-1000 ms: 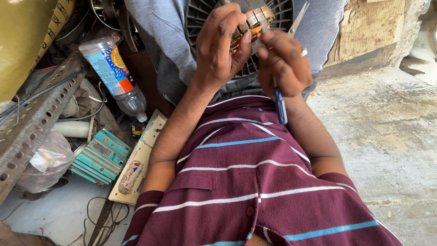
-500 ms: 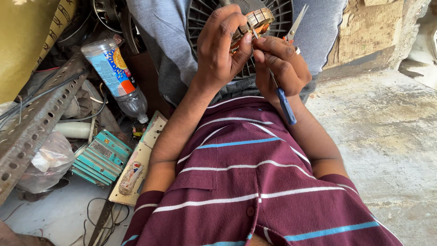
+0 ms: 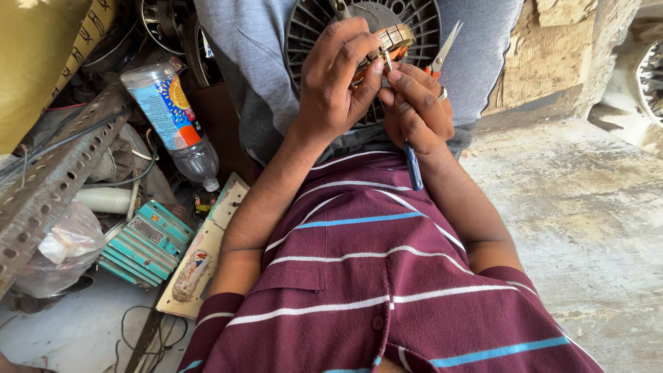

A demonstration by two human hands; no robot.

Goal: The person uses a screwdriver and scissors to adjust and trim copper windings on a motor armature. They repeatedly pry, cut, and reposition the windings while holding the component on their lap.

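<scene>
Wound motor core (image 3: 392,40), round and copper-coloured with a laminated rim, being held up in front of the chest, just before a dark slotted fan housing (image 3: 311,27) resting on the grey-trousered lap. Left hand (image 3: 338,83) gripping the core, fingers curled over its near edge and thumb pressing from below. Right hand (image 3: 414,103) closing narrowly, thumb and forefinger pinching a thin metal tool (image 3: 387,62) whose tip is touching the core's rim; blue-handled tool (image 3: 413,166) also lying along this palm, its handle hanging down toward the striped maroon shirt (image 3: 387,276). Scissor-like blades (image 3: 445,48) with an orange grip projecting upward past the right knuckles; holding of these not clearly showing.

Containers: clear plastic bottle (image 3: 176,124) with a blue and orange label lying tilted among the scrap on the person's left, cap end pointing down toward the shirt; contents not determinable. Clear plastic bag (image 3: 59,252) sitting crumpled near the left edge, holding something pale, kind not telling.

Teal ribbed metal block (image 3: 141,243) lying between bag and forearm. Cream circuit board (image 3: 200,255) resting just beside it, touching the left elbow area. Perforated steel angle bar (image 3: 55,173) slanting across the heap. Concrete floor (image 3: 587,228) showing bare on the person's right.
</scene>
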